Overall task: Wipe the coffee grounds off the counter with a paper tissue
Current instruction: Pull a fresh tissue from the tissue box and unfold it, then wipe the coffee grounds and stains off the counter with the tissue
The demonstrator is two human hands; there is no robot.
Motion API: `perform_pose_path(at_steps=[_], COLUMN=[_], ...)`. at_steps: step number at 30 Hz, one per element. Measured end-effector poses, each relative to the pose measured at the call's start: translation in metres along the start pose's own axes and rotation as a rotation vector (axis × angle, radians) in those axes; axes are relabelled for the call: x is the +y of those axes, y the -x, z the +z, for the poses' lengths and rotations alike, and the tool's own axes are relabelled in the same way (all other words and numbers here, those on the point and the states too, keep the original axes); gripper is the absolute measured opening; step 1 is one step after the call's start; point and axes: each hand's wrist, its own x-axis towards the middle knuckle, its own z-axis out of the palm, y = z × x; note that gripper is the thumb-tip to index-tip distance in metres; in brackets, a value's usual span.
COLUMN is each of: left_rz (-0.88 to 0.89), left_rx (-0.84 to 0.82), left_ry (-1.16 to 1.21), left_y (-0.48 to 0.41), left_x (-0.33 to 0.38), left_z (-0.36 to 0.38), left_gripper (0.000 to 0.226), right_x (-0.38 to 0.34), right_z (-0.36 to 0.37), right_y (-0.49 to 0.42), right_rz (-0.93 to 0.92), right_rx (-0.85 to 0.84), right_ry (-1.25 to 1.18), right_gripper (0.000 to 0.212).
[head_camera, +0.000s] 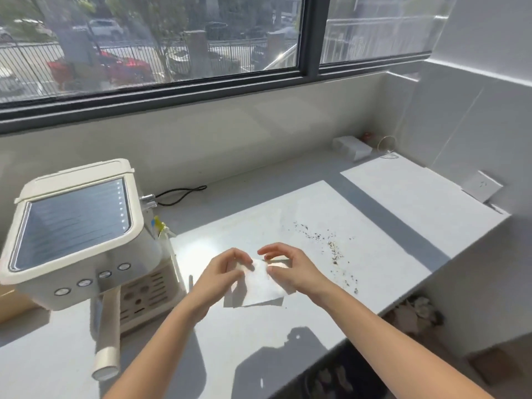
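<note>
We see a pale grey counter [374,197] carrying a cream coffee machine [77,234] at the left, scattered coffee grounds [331,246] at the right, and a white tissue pack [351,146] in the far corner.

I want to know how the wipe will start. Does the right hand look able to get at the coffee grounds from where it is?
Probably yes. The coffee grounds lie scattered on the bare counter just to the right of the right hand, with nothing between them. That hand and the left hand both hold the paper tissue.
</note>
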Motion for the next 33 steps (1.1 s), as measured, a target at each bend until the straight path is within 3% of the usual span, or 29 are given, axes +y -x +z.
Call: perform_pose_path(at_steps=[4, 8, 17, 20, 23, 26, 29, 33], left_rz=[0.039, 0.006, -0.105, -0.128, -0.155, -0.184, -0.195, -0.229], left_rx=[-0.007, 0.035, 0.258, 0.365, 0.496, 0.667, 0.605, 0.442], left_ry=[-0.093, -0.165, -0.039, -0.013, -0.179, -0.451, -0.75, -0.927], left_y=[-0.023, -0.038, -0.049, -0.05, -0.051, -0.05, -0.048, -0.053], left_x=[-0.001, -0.007, -0.016, -0.026, -0.042, -0.066, -0.086, -0.1], left_z=[0.024, 0.056, 0.141, 0.172, 0.193, 0.201, 0.209, 0.23], left_gripper=[0.039, 0.046, 0.036, 0.029, 0.025, 0.035, 0.044, 0.059], right_x=[0.015, 0.029, 0.048, 0.061, 0.071, 0.078, 0.089, 0.123], right_z=[-0.019, -0.046, -0.113, -0.121, -0.132, -0.162, -0.213, -0.292], right_y=[-0.008, -0.016, -0.027, -0.02, -0.019, -0.031, -0.04, -0.04], right_rz=[-0.028, -0.04, 0.049, 0.068, 0.048, 0.004, -0.109, -0.164], right_rx=[-0.018, -0.196, -0.522, -0.549, -0.419, -0.109, 0.227, 0.491], right_ry=[0.148, 0.219, 0.299, 0.31, 0.294, 0.186, 0.208, 0.566], right_gripper=[0.022, 0.017, 0.016, 0.019, 0.014, 0.013, 0.018, 0.025])
